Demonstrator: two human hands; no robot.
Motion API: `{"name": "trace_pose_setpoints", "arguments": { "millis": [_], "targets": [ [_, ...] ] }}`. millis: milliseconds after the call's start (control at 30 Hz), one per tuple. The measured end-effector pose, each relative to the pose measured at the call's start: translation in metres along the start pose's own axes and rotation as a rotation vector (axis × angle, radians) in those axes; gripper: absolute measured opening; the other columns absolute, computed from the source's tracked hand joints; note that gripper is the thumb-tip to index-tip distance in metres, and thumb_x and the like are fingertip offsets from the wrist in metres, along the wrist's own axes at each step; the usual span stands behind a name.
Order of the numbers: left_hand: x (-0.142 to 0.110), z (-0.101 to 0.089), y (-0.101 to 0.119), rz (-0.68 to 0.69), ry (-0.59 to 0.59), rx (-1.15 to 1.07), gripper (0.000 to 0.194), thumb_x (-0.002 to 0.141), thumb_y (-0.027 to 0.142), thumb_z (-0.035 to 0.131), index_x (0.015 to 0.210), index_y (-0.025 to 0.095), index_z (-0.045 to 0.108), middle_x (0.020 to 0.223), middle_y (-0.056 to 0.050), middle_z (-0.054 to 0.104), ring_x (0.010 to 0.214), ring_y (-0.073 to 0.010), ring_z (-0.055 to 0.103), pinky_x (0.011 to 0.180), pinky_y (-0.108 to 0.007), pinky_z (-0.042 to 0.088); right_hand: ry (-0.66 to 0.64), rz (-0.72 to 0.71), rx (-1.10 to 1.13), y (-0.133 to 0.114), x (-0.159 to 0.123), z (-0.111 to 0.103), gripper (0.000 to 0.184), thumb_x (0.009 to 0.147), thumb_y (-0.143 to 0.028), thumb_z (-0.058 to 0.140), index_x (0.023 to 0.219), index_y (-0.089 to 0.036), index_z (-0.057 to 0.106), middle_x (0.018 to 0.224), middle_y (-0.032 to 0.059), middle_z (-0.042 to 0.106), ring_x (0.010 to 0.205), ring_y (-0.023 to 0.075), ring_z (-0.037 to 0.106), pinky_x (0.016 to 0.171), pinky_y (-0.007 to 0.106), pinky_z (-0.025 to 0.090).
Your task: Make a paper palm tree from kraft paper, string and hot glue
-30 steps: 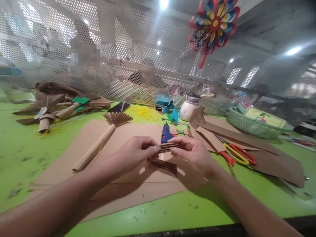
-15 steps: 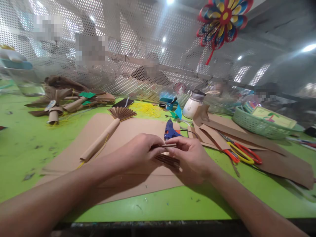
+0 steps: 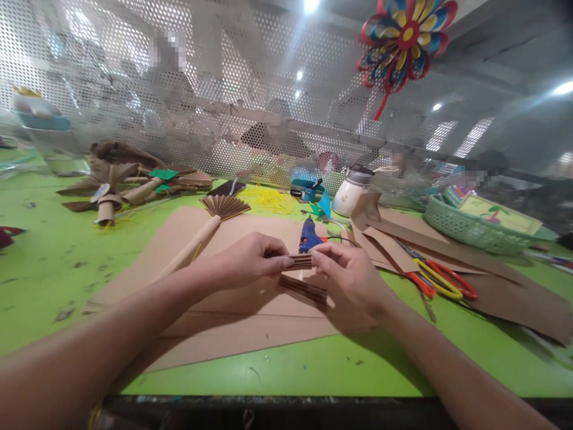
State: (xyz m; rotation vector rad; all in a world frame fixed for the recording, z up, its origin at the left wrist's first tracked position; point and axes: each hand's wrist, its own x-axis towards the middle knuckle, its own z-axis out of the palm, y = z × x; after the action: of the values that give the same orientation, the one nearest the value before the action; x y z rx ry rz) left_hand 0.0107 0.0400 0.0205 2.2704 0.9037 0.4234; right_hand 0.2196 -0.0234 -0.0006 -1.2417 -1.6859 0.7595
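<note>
A short stack of brown pleated paper (image 3: pixel 299 261) is held level between my two hands. My left hand (image 3: pixel 253 260) pinches its left end between thumb and fingers. At the other end, the thumb and fingertips of my right hand (image 3: pixel 351 272) close on it. Just below, a second folded strip of brown paper (image 3: pixel 304 289) lies on the large brown paper sheets (image 3: pixel 250 307). Beyond my hands rests a blue glue gun (image 3: pixel 308 234). To the left is a rolled paper tube (image 3: pixel 192 245) topped by a pleated paper fan (image 3: pixel 225 206), partly hidden by my left forearm.
Scissors (image 3: pixel 441 280) with red and yellow handles lie at right on brown paper pieces. Behind them stands a green basket (image 3: pixel 474 224). A white jug (image 3: pixel 353 191), yellow shreds (image 3: pixel 271 199) and finished-looking paper figures (image 3: pixel 107 200) line the back of the green table (image 3: pixel 40 286).
The pleated paper has been turned so its folded edges show, and my fingers have shifted towards its ends. The second folded strip below is more exposed. The view has shifted slightly.
</note>
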Motion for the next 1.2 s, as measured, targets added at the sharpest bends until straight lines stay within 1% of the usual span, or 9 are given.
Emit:
{"name": "trace_pose_setpoints", "arguments": {
  "millis": [100,167,300,400,667,833,933,1033,1200],
  "targets": [
    [-0.002,0.001,0.004,0.027,-0.003,-0.060,0.032,0.083,0.041,0.052,0.077,0.014,0.067,0.064,0.000,0.062,0.060,-0.0127,0.051,0.057,-0.023,0.036,-0.080,0.094,0.202,0.004,-0.001,0.005,0.023,0.084,-0.037,0.062,0.094,-0.017,0.065,0.078,0.0029,0.064,0.069,0.0146,0.057,0.066,0.031,0.046],
    [-0.003,0.002,0.004,0.036,0.004,-0.120,0.031,0.083,0.041,0.053,0.076,0.014,0.065,0.064,0.001,0.061,0.061,-0.0124,0.051,0.058,-0.023,0.037,-0.124,0.169,0.323,0.007,-0.001,0.009,0.023,0.081,-0.038,0.066,0.089,-0.017,0.064,0.071,0.0007,0.062,0.061,0.0124,0.054,0.059,0.030,0.045],
    [-0.004,0.005,0.005,0.032,0.022,-0.188,0.030,0.083,0.041,0.053,0.074,0.015,0.064,0.063,0.001,0.059,0.061,-0.0120,0.051,0.058,-0.022,0.037,-0.126,0.236,0.428,0.013,-0.002,0.016,0.026,0.075,-0.036,0.073,0.068,-0.016,0.058,0.060,-0.0020,0.058,0.053,0.0100,0.050,0.055,0.028,0.041],
    [-0.004,0.008,0.007,0.018,0.049,-0.161,0.031,0.084,0.041,0.051,0.075,0.015,0.064,0.064,0.001,0.059,0.060,-0.0117,0.050,0.055,-0.021,0.034,-0.114,0.278,0.500,0.012,-0.001,0.015,0.025,0.072,-0.034,0.075,0.071,-0.016,0.058,0.060,-0.0021,0.059,0.053,0.0105,0.050,0.056,0.029,0.040],
    [0.003,-0.001,-0.009,0.017,0.219,-0.197,0.032,0.086,0.040,0.049,0.069,0.016,0.061,0.064,0.001,0.060,0.058,-0.0106,0.049,0.057,-0.022,0.035,-0.057,0.206,0.362,-0.006,0.000,0.007,0.029,0.071,-0.038,0.073,0.057,-0.017,0.059,0.057,-0.0004,0.057,0.055,0.0118,0.047,0.054,0.029,0.036],
    [0.002,-0.002,-0.010,-0.014,0.189,-0.344,0.031,0.084,0.043,0.053,0.070,0.017,0.061,0.064,0.001,0.061,0.059,-0.0110,0.051,0.058,-0.022,0.037,0.009,0.200,0.491,-0.002,0.002,0.010,0.026,0.076,-0.041,0.070,0.071,-0.016,0.064,0.068,0.0001,0.060,0.060,0.0106,0.049,0.059,0.026,0.040],
    [0.000,0.006,-0.001,-0.008,0.132,-0.397,0.030,0.083,0.043,0.054,0.071,0.016,0.061,0.065,0.001,0.061,0.061,-0.0117,0.051,0.060,-0.023,0.038,-0.028,0.201,0.528,0.002,0.002,0.014,0.029,0.077,-0.044,0.070,0.079,-0.016,0.063,0.069,0.0001,0.060,0.060,0.0104,0.051,0.058,0.026,0.041],
    [-0.003,0.014,0.009,-0.038,0.083,-0.461,0.029,0.081,0.042,0.057,0.070,0.015,0.061,0.063,0.002,0.058,0.061,-0.0121,0.050,0.060,-0.024,0.038,-0.070,0.202,0.523,0.004,0.000,0.018,0.029,0.076,-0.042,0.072,0.071,-0.016,0.059,0.060,-0.0022,0.055,0.053,0.0099,0.048,0.054,0.026,0.039],
    [-0.005,0.013,0.013,-0.077,0.113,-0.499,0.030,0.080,0.043,0.058,0.071,0.014,0.061,0.062,0.002,0.057,0.059,-0.0116,0.048,0.057,-0.024,0.036,-0.077,0.173,0.439,0.005,-0.002,0.016,0.031,0.079,-0.036,0.069,0.060,-0.016,0.055,0.055,-0.0027,0.052,0.050,0.0096,0.044,0.050,0.027,0.035]
  ]
}}
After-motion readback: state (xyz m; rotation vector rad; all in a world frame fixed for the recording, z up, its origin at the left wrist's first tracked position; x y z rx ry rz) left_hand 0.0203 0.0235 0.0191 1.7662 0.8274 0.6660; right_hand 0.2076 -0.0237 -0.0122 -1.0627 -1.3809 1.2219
